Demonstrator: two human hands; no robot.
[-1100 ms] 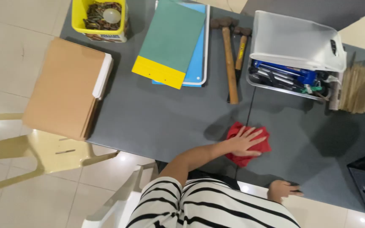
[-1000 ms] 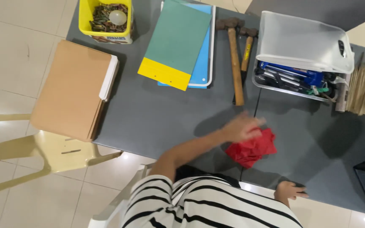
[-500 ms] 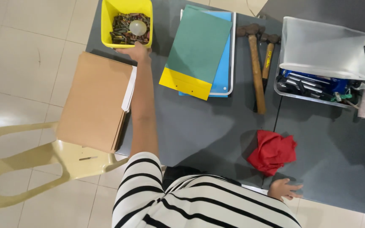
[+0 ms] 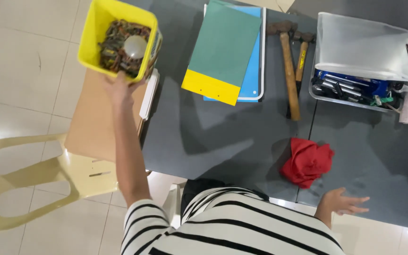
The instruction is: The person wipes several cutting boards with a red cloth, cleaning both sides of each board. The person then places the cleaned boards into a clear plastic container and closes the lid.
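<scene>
On the grey table [image 4: 223,137] the red cloth [image 4: 306,162] now lies alone, because the left hand [image 4: 119,87] has left it and reached far out. That hand now holds the yellow tub [image 4: 117,38] of small bits up off the table, fingers wrapped around its bottom edge. Near the table edge the right hand [image 4: 343,203] rests with fingers spread.

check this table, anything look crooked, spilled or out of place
Nothing spilled. The yellow bin of small parts is tilted in the left hand, off the table edge. The brown folder overhangs that edge. The red cloth lies crumpled near the right hand.
</scene>
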